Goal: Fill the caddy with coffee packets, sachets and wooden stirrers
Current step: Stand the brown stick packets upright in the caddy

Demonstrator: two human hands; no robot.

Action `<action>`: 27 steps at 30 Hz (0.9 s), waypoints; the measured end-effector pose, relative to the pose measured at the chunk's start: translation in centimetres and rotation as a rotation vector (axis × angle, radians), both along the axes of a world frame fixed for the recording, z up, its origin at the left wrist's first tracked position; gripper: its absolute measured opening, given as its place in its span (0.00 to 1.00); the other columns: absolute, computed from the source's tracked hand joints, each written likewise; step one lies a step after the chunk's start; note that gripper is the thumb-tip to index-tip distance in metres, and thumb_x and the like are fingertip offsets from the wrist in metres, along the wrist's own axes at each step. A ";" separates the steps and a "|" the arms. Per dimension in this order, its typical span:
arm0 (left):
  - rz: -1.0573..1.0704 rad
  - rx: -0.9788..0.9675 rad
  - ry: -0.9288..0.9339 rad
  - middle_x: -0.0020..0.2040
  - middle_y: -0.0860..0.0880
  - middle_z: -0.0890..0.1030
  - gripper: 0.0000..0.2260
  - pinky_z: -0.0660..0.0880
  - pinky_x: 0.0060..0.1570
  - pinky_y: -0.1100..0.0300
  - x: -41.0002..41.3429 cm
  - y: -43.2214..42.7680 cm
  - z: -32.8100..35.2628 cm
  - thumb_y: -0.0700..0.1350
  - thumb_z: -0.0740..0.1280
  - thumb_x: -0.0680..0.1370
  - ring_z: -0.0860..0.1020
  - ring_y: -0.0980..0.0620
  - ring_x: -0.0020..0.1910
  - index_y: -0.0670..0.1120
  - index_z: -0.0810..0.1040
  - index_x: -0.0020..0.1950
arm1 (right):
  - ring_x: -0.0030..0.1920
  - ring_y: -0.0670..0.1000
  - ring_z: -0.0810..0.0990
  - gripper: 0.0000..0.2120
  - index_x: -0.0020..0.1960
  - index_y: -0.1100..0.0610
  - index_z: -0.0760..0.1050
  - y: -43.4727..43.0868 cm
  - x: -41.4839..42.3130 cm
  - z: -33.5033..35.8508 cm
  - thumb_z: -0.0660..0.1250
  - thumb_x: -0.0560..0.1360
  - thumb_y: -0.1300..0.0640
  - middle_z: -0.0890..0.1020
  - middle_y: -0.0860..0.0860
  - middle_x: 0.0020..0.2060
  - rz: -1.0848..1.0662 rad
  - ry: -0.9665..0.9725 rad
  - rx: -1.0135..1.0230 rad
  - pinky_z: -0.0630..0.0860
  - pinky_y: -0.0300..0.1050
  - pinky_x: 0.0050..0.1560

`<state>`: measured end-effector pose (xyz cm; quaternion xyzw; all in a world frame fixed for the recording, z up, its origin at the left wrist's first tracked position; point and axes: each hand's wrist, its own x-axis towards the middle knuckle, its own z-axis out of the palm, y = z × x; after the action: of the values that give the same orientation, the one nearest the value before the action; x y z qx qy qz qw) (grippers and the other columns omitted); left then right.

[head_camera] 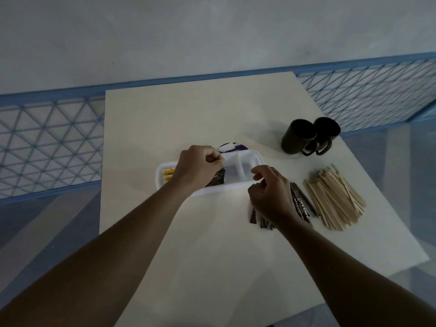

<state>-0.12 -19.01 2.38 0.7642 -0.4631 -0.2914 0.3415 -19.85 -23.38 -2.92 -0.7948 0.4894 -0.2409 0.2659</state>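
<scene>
A white divided caddy stands mid-table. Yellow sachets lie in its left compartment. My left hand is over the middle compartment, its fingers curled round dark coffee packets that stand inside it. My right hand hovers at the caddy's front right corner, over a pile of dark coffee sachets on the table. Its fingers are curled, with the thumb near the rim; whether they hold a sachet is hidden. A heap of wooden stirrers lies to the right of the sachets.
Two black mugs stand at the back right of the pale table. A round blue-and-white item lies just behind the caddy. Blue mesh railing runs behind the table on both sides.
</scene>
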 end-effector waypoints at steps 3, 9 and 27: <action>-0.056 0.071 0.079 0.35 0.49 0.84 0.04 0.75 0.30 0.63 -1.8 0.3 -0.8 0.44 0.71 0.75 0.79 0.56 0.29 0.45 0.83 0.42 | 0.41 0.45 0.76 0.09 0.51 0.55 0.78 0.3 -1.8 -0.4 0.66 0.73 0.64 0.79 0.47 0.43 -0.035 0.027 -0.024 0.70 0.35 0.39; -0.190 0.248 0.120 0.38 0.45 0.85 0.05 0.83 0.38 0.54 -5.5 0.9 -3.2 0.45 0.71 0.76 0.84 0.50 0.35 0.44 0.82 0.44 | 0.37 0.45 0.75 0.06 0.42 0.55 0.77 -0.1 -4.9 -1.5 0.67 0.74 0.65 0.77 0.47 0.36 -0.056 0.146 0.011 0.71 0.38 0.35; 0.114 0.455 -0.127 0.60 0.44 0.70 0.33 0.74 0.53 0.52 -17.1 -3.7 -7.8 0.58 0.76 0.69 0.72 0.43 0.61 0.43 0.68 0.65 | 0.54 0.54 0.76 0.32 0.64 0.59 0.72 -4.7 -11.4 -4.7 0.72 0.70 0.38 0.74 0.56 0.60 -0.150 0.400 0.285 0.79 0.48 0.49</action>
<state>-17.25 -22.67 -5.40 0.8631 -0.3623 -0.3197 0.1468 -31.25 -28.05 -7.64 -0.7426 0.6189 -0.0264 0.2545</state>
